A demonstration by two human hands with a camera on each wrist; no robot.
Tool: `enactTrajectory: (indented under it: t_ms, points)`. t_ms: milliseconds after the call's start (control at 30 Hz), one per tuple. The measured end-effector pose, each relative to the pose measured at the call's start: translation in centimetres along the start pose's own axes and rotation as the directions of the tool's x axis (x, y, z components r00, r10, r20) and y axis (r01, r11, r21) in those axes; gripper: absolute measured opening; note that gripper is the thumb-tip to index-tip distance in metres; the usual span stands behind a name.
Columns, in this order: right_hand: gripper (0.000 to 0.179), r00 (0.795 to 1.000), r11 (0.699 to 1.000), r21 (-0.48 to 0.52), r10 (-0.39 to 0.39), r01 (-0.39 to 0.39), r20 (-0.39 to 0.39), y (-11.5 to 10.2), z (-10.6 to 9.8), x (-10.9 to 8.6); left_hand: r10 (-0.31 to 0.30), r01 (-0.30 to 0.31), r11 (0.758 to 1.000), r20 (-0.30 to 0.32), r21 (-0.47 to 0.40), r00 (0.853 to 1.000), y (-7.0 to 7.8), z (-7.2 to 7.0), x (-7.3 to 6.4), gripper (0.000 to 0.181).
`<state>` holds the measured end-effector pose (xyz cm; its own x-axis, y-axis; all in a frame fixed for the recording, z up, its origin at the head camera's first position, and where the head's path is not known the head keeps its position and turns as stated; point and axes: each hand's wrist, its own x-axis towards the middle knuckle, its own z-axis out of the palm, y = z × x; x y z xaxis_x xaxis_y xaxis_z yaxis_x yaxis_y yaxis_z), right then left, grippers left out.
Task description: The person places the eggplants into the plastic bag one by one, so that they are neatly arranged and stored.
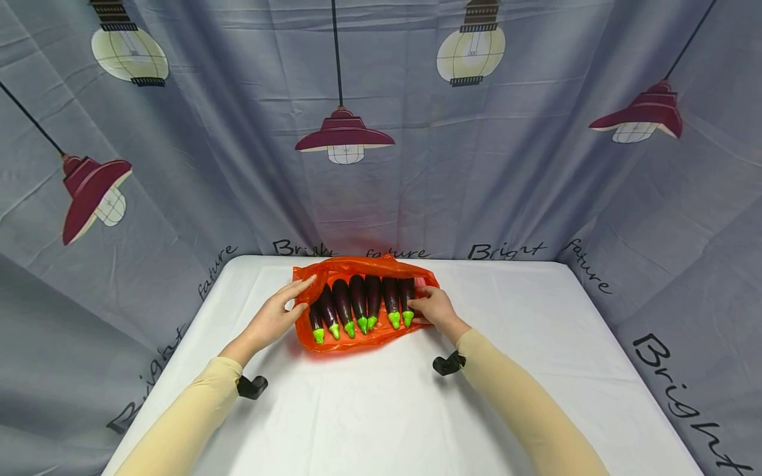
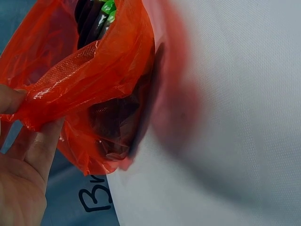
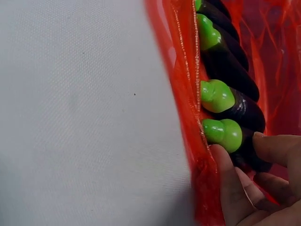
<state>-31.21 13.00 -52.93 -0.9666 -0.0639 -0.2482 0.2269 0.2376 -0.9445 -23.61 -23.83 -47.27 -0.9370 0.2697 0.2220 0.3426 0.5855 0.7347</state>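
An orange-red plastic bag (image 1: 381, 338) lies on its side with its mouth open, several dark eggplants (image 1: 359, 297) in a row inside, green stem ends facing the person. My left hand (image 1: 276, 317) pinches the bag's left rim between thumb and fingers; the left wrist view shows the film (image 2: 56, 101) bunched in that grip. At the right end, my right hand (image 1: 437, 309) reaches into the mouth and grips the endmost eggplant (image 3: 228, 134). Its fingertips press the dark body and the stem end, right by the bag's crinkled edge. Part of that eggplant is hidden behind the fingers.
The bag rests near the back edge of a white-covered table (image 1: 369, 410). Behind it hangs a grey-blue curtain (image 1: 381, 198) printed with lamps and lettering. Black wrist mounts (image 1: 252, 387) are strapped at both sleeves.
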Motion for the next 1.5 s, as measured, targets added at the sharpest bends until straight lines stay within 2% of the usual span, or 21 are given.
enactTrajectory:
  t_ms: [233,500,700,1033,1200,1500]
  points:
    - [0.059,0.999,0.999,-0.025,-0.040,0.041,0.036,-0.9,-0.8,-0.9,-0.002,0.002,1.000,0.002,0.010,1.000,-0.2,-0.1,0.1,0.064]
    - [0.061,0.995,0.997,0.046,-0.072,0.069,0.069,-1.8,-1.9,-1.9,-0.022,0.022,1.000,0.006,-0.008,1.000,0.0,-0.2,0.0,0.063]
    - [0.059,0.994,0.997,0.006,-0.083,0.083,0.077,-2.2,-2.7,-2.4,-0.027,0.026,0.999,0.006,0.022,1.000,0.0,-0.3,0.0,0.064]
    - [0.058,0.987,0.989,-0.054,-0.133,0.139,0.095,-2.9,-4.1,-3.5,0.028,-0.028,0.998,0.005,0.059,1.000,0.1,-0.2,-0.2,0.064]
    - [0.060,0.986,0.986,-0.078,-0.139,0.146,0.089,-3.1,-4.8,-3.9,0.026,-0.025,0.997,-0.003,0.070,1.000,0.3,-0.3,-0.3,0.063]
    - [0.059,0.989,0.988,-0.069,-0.131,0.136,0.074,-3.1,-5.9,-4.4,0.052,-0.052,0.998,-0.018,0.025,0.998,0.2,-0.8,-1.1,0.058]
